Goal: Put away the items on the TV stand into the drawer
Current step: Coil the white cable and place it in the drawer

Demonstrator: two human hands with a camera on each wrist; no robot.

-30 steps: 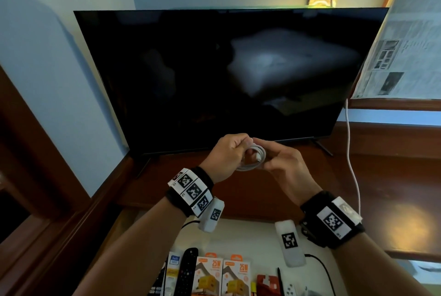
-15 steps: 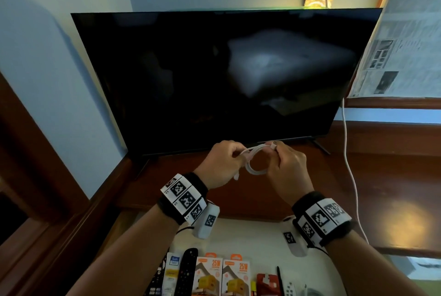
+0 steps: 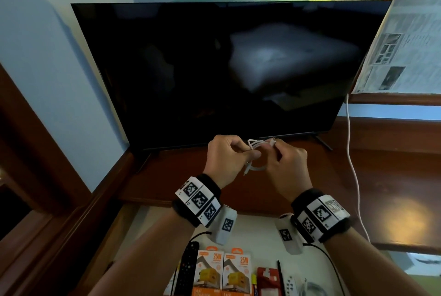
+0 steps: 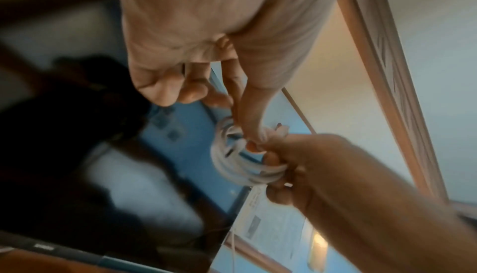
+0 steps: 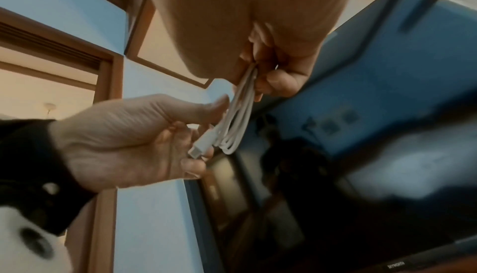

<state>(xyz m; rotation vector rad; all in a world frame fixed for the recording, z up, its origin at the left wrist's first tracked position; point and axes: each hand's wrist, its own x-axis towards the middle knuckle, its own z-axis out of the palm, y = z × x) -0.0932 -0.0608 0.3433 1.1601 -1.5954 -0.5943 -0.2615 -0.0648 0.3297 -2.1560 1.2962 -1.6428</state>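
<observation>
A coiled white cable (image 3: 256, 150) hangs in the air above the dark wooden TV stand (image 3: 346, 176), in front of the television. My left hand (image 3: 226, 154) pinches the coil from the left, and a plug end dangles below its fingers. My right hand (image 3: 284, 162) pinches the coil from the right with its other plug end sticking up. In the left wrist view the white cable (image 4: 240, 161) loops between both hands. In the right wrist view the white cable (image 5: 237, 118) hangs from my right fingers (image 5: 278, 81), its plug lying against the left hand (image 5: 144, 140).
The open drawer (image 3: 257, 231) below holds a black remote (image 3: 188, 264), two orange charger boxes (image 3: 224, 271), a red packet (image 3: 268, 281) and small white items. A large black television (image 3: 214, 68) stands behind the hands. A white cord (image 3: 353, 164) runs down across the stand at the right.
Both hands have kept working the cable coil; it has turned between them, and a plug end now dangles below the left hand. The hands stay at about the same place.
</observation>
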